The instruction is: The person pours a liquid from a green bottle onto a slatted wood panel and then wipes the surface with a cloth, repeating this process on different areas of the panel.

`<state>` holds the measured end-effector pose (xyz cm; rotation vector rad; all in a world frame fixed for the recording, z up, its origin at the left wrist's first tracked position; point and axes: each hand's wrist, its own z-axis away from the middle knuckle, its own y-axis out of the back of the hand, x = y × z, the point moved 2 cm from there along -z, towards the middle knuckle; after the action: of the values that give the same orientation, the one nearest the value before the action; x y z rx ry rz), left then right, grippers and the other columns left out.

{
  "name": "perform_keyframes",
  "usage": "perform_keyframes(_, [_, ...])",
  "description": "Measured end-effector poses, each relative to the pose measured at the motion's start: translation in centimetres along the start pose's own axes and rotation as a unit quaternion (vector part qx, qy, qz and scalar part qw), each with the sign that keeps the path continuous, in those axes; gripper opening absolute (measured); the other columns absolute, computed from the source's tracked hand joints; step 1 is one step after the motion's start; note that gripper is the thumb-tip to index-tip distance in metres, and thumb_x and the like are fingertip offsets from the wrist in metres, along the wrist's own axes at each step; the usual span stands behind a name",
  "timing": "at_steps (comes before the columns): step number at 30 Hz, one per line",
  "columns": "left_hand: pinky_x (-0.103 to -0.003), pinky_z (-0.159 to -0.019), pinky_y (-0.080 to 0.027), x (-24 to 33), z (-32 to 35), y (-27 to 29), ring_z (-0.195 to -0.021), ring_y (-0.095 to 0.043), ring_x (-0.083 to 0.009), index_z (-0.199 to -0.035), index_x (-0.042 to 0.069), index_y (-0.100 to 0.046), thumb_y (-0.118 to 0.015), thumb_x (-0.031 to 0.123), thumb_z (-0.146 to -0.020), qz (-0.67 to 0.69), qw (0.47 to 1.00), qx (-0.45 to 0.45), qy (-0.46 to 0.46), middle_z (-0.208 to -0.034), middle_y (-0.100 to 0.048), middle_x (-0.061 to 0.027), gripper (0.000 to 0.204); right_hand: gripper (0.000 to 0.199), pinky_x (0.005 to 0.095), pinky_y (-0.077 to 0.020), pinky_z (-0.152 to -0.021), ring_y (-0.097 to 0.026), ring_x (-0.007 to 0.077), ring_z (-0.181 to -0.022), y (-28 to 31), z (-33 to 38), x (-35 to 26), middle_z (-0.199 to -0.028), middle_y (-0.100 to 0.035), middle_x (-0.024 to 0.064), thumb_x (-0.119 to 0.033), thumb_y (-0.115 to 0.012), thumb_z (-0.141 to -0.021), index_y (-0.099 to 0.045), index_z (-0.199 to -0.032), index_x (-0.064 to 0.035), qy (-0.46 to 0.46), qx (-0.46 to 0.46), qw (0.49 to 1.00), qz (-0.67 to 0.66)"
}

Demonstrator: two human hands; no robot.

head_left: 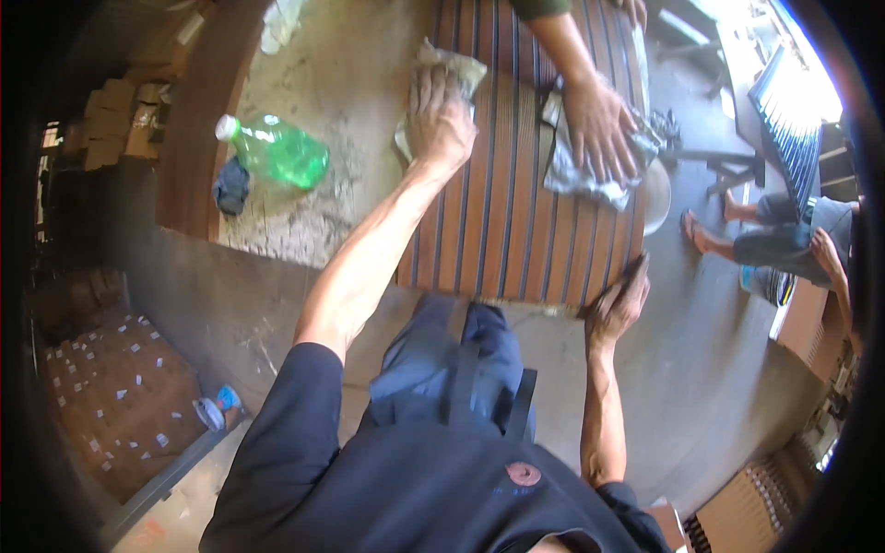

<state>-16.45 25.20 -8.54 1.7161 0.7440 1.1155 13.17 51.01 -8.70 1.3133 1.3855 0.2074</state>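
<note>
A pale cloth [464, 70] bunches beneath our clutching left grip [441, 126]; our right grip [615, 310], closure unclear, touches the slatted panel [524, 235] at its corner.

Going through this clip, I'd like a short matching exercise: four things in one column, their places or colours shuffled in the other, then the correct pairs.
Things:
1. Left hand
2. Right hand
3. Bottle
4. Co-worker's hand

Places or colours:
A. At the near right corner of the slatted panel
B. Spread on a second cloth, toward the panel's right side
C. On a cloth at the panel's left side
D. Green, with a white cap

Right pairs: 1-C, 2-A, 3-D, 4-B
</note>
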Motion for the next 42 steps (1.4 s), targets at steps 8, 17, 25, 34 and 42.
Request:
perform_keyframes(8, [-0.061,-0.130,-0.031,4.9,25.5,4.9,-0.156,-0.044,-0.0435,-0.153,-0.002,-0.057,-0.057,0.000,-0.100,0.113,0.991,-0.025,-0.066,-0.164,-0.052,-0.0237,0.054,0.054,0.0474,-0.0475,-0.114,-0.061,0.0423,-0.131,0.4,0.3,0.7,-0.151,-0.063,0.0254,0.004,-0.048,-0.104,-0.050,-0.158,0.0065,0.012,0.043,0.999,0.014])
perform_keyframes(17, [-0.033,-0.107,-0.056,7.1,16.0,6.4,-0.120,-0.073,-0.0228,-0.141,-0.001,-0.070,-0.046,-0.009,-0.099,0.465,0.877,-0.028,0.117,-0.132,-0.077,-0.0185,0.048,0.061,0.0507,-0.0386,-0.123,-0.049,0.0409,-0.147,1.9,2.0,-3.5,-0.165,-0.048,0.0240,-0.004,-0.057,-0.104,-0.044,-0.163,0.0037,0.000,0.013,0.998,0.060])
perform_keyframes(25, [-0.039,-0.122,-0.042,2.7,17.5,13.3,-0.142,-0.056,-0.0265,-0.157,-0.003,-0.053,-0.078,0.031,-0.099,0.590,0.775,-0.044,0.223,-0.157,-0.059,-0.0173,0.072,0.065,0.0384,-0.0426,-0.119,-0.056,0.0227,-0.139,-3.3,7.0,-17.2,-0.153,-0.060,0.0154,-0.006,-0.063,-0.101,-0.045,-0.163,0.0041,-0.299,-0.122,0.787,-0.526])
perform_keyframes(34, [-0.045,-0.106,-0.057,-20.2,6.2,12.7,-0.120,-0.070,-0.0297,-0.151,0.002,-0.052,-0.092,0.033,-0.088,0.412,0.895,0.130,0.109,-0.139,-0.067,-0.0173,0.080,0.068,0.0552,-0.0387,-0.113,-0.051,0.0424,-0.131,-6.8,2.6,-15.4,-0.145,-0.057,0.0184,-0.024,-0.084,-0.086,-0.059,-0.148,-0.0145,-0.005,-0.040,0.995,0.089])
perform_keyframes(42, [-0.043,-0.088,-0.065,-13.8,7.8,16.8,-0.096,-0.079,-0.0271,-0.132,0.004,-0.069,-0.084,0.054,-0.093,0.368,0.901,-0.223,0.052,-0.113,-0.081,-0.0153,0.065,0.070,0.0548,-0.0401,-0.111,-0.052,0.0423,-0.127,-7.1,2.7,-14.3,-0.144,-0.057,0.0189,-0.020,-0.085,-0.084,-0.060,-0.148,-0.0146,-0.001,-0.027,0.996,0.091])
